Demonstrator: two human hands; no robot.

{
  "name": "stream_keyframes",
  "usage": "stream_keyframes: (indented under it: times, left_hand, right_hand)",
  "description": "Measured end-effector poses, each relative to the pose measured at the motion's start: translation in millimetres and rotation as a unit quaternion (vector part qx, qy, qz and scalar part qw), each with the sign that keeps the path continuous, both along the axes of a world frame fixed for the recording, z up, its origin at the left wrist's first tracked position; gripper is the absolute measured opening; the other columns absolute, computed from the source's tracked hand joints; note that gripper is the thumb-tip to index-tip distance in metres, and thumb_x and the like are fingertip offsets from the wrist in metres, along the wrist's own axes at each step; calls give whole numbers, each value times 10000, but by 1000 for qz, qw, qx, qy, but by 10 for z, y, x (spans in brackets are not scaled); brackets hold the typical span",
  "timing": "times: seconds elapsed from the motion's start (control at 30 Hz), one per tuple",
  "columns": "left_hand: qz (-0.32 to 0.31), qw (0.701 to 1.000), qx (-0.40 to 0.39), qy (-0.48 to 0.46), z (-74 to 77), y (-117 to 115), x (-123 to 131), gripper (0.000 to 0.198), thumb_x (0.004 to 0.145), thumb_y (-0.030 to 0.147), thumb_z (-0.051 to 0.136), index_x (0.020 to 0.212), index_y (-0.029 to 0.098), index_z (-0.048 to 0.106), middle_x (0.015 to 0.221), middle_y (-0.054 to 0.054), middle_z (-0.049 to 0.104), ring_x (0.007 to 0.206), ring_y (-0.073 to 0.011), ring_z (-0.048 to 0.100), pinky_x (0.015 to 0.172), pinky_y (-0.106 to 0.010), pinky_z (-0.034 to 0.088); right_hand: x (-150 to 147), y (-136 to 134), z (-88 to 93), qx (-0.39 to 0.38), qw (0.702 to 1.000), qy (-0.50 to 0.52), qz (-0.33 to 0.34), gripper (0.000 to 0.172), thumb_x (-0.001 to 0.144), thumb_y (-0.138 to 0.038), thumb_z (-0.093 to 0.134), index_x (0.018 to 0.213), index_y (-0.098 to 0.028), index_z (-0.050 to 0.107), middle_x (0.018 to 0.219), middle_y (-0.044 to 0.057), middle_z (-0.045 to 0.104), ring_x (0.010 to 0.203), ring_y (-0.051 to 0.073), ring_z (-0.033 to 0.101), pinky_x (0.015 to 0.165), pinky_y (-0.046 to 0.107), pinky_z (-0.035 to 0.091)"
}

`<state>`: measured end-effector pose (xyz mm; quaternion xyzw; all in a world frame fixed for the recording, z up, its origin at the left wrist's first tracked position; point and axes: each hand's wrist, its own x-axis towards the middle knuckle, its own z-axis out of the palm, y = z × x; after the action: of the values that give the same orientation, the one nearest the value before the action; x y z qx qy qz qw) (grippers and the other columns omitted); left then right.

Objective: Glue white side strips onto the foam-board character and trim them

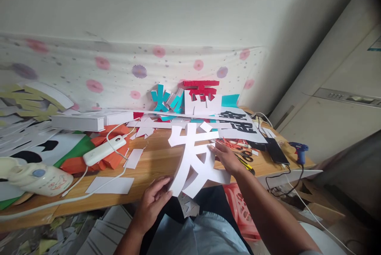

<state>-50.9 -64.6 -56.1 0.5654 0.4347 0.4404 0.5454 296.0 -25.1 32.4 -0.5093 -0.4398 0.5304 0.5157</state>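
Observation:
A large white cut-out Chinese character is held tilted over the front edge of the wooden table. My left hand grips the tip of its lower left stroke between thumb and fingers. On the right side, my right hand has its fingers closed on the character's edge near the middle. Just behind the right hand lie black-handled scissors and a yellow cutter knife, partly covered by the hand and forearm.
Turquoise and red cut-out characters stand at the back. A white power strip lies over orange pieces on the left, near a bottle. A phone and blue glue gun lie right. Below is a pink stool.

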Motion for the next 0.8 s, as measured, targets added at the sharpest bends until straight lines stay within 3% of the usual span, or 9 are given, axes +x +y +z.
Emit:
stream_keyframes:
  times: [0.23,0.4,0.5,0.67,0.8]
  left_hand:
    - [30,999,9,-17,105,-38,58,545,841,590,894,1267,252,858,1453,-137,750,1396,-411,680,1190,-502,576]
    - [-4,1000,-11,16,116,152,8,634,786,471,949,1366,252,813,1485,-130,740,1420,-411,671,1279,-553,487]
    - [-29,999,-7,25,89,320,-39,678,813,405,922,1449,238,760,1536,-138,705,1456,-405,644,1317,-575,431]
    - [-61,997,20,41,69,556,-82,704,861,340,849,1538,237,687,1598,-119,659,1529,-374,580,1349,-545,387]
    - [-58,995,39,67,57,683,-111,749,819,308,827,1546,222,671,1617,-111,644,1549,-358,559,1366,-520,363]
  right_hand:
    - [-15,-62,73,29,999,15,-4,517,764,-739,940,860,-249,804,919,59,799,902,316,736,885,444,582]
    - [-38,-89,118,62,997,35,-14,567,801,-651,953,1198,-264,833,1128,85,835,1045,346,752,936,442,591]
    - [-59,-76,129,93,995,47,0,553,828,-603,946,1252,-269,825,1173,99,836,1111,372,755,968,465,594]
    - [-63,-3,-9,134,988,76,-5,481,829,-533,964,1205,-267,822,1302,106,814,1293,388,713,1075,476,580]
    - [-60,45,-162,159,983,86,-19,426,820,-476,989,1146,-260,821,1275,100,828,1228,360,746,1088,471,583]
